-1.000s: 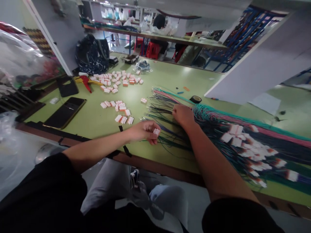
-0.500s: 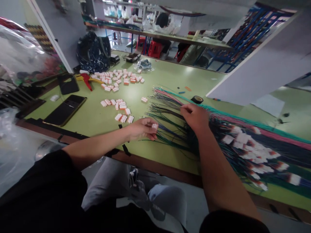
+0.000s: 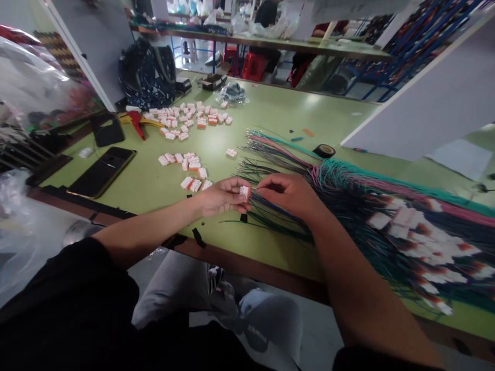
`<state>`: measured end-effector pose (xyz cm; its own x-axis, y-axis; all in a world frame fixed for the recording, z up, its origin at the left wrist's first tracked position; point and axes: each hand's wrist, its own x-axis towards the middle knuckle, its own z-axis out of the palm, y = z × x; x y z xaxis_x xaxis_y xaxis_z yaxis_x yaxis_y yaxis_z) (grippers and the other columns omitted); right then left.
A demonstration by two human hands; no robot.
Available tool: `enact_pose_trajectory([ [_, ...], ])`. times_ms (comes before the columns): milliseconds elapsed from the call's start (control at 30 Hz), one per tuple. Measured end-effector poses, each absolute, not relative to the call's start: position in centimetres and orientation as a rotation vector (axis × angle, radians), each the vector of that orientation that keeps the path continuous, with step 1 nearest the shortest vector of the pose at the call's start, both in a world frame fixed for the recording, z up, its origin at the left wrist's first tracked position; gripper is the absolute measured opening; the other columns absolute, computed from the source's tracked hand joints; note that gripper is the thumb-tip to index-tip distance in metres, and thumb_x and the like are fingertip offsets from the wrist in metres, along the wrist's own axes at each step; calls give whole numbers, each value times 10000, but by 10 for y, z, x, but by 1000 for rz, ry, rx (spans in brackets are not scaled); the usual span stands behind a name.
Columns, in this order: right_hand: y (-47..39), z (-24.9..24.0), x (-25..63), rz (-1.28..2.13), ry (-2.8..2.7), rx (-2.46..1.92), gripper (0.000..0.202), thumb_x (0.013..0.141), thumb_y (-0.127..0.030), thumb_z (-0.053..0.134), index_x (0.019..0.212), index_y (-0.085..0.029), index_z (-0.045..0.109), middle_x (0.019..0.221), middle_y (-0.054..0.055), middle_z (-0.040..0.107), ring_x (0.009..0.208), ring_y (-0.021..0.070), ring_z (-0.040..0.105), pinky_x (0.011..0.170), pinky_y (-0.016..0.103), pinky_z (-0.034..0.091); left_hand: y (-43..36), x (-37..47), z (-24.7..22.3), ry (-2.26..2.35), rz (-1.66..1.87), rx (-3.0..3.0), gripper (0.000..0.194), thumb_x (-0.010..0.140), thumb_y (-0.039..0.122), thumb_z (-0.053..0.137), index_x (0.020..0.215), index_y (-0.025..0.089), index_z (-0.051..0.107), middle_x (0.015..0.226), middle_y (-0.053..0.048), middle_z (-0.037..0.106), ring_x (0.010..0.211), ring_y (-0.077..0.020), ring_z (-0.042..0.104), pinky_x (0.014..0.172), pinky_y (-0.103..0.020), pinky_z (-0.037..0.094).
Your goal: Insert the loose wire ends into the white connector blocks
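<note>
Indoor light was middling. Glare sat on the tabletop (image 3: 282, 116) near its far edge; plastic bag (image 3: 36, 67) past the left edge threw highlights. Below the near edge was dim, black sleeve (image 3: 73, 288) nearly detail-less. Connectors (image 3: 408, 218) toward the right end looked smeared; wide-angle stretch skewed the frame borders; background was soft.

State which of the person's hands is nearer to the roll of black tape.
Right: the right hand is on the near side of the black tape roll, slightly left; the left hand is farther left, holding a white connector.
</note>
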<state>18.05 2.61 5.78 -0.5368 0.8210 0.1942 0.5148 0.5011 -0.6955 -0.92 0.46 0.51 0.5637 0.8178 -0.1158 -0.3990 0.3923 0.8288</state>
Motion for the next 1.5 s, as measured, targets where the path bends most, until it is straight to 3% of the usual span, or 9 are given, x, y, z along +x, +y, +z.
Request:
enact_pose_trajectory([
  [533, 23, 60, 176, 624, -2443, -1174, 117, 671, -234, 515, 585, -183, 576, 553, -20, 563, 533, 89, 441, 539, 224, 297, 3, -7, 6, 573, 851, 853, 384, 602, 141, 779, 895, 151, 530, 666, 25, 647, 619, -105, 654, 575, -191, 515],
  [700, 22, 59, 174, 590, -2456, -1217, 138, 672, -254, 500, 576, -176, 560, 537, -19, 534, 523, 92, 425, 535, 235, 273, 3, -7, 5, 569, 874, 908, 345, 647, 136, 730, 910, 153, 509, 664, 15, 653, 643, -123, 665, 588, -206, 518],
  [1000, 22, 52, 167, 555, -2490, -1231, 195, 700, -252, 465, 518, -183, 470, 475, -40, 414, 496, 87, 340, 515, 246, 223, -2, -2, 7, 690, 1008, 1103, 294, 646, 140, 719, 844, 155, 502, 657, 37, 614, 608, -97, 629, 593, -224, 521],
  [1267, 27, 60, 178, 880, -2424, -1181, 193, 715, -338, 521, 663, -171, 601, 566, -33, 527, 534, 91, 417, 527, 225, 282, -3, 0, 9, 728, 1025, 1087, 236, 684, 119, 667, 855, 166, 512, 651, 32, 609, 621, -98, 630, 607, -228, 510],
  [1500, 27, 58, 176, 769, -2398, -1226, 162, 690, -278, 517, 578, -170, 562, 514, -43, 483, 514, 80, 387, 518, 226, 270, -2, 0, 8, 733, 1039, 1066, 251, 673, 110, 677, 849, 163, 506, 643, 41, 600, 624, -96, 635, 610, -223, 516],
])
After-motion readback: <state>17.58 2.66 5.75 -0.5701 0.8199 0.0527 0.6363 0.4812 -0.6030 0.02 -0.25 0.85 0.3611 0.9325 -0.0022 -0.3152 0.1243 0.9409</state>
